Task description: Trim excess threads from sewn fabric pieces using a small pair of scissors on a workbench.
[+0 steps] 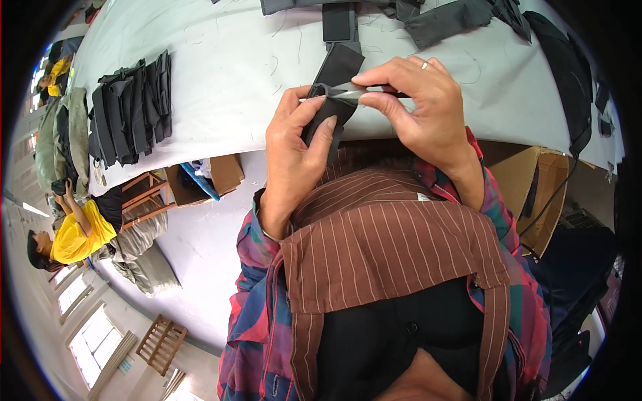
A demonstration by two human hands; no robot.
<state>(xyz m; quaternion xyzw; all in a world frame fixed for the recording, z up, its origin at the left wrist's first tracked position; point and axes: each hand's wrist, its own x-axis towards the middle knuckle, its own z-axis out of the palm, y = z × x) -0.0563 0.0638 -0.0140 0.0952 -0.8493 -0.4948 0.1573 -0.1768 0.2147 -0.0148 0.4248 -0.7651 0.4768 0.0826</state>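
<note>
Over the near edge of the desk (221, 80), I have both my hands close together. My left hand (294, 130) is closed on a black fabric piece (341, 63), with the thumb on one side and the bent fingers on the other. My right hand (428, 100) is narrow: the thumb and forefinger pinch a small metal tool (350, 93), and its tip touches the fabric just beside my left fingers. If the tool is snips or tweezers, I cannot tell.

The fabric is tilted; its upper end lies near a dark strip (340, 23) on the desk, and its lower end comes to the near edge, before my brown striped apron (388, 247). To the left of my left hand there is open room on the white top, as far as a row of folded dark pieces (130, 110). To the right of my right hand is also open room, until a black item (558, 80) at the right side. At the far side, more dark pieces (448, 27) limit the space.

Below the edge stands a cardboard box (552, 194) at my right. Well apart, at the left, is a person in yellow shirt (83, 230).
</note>
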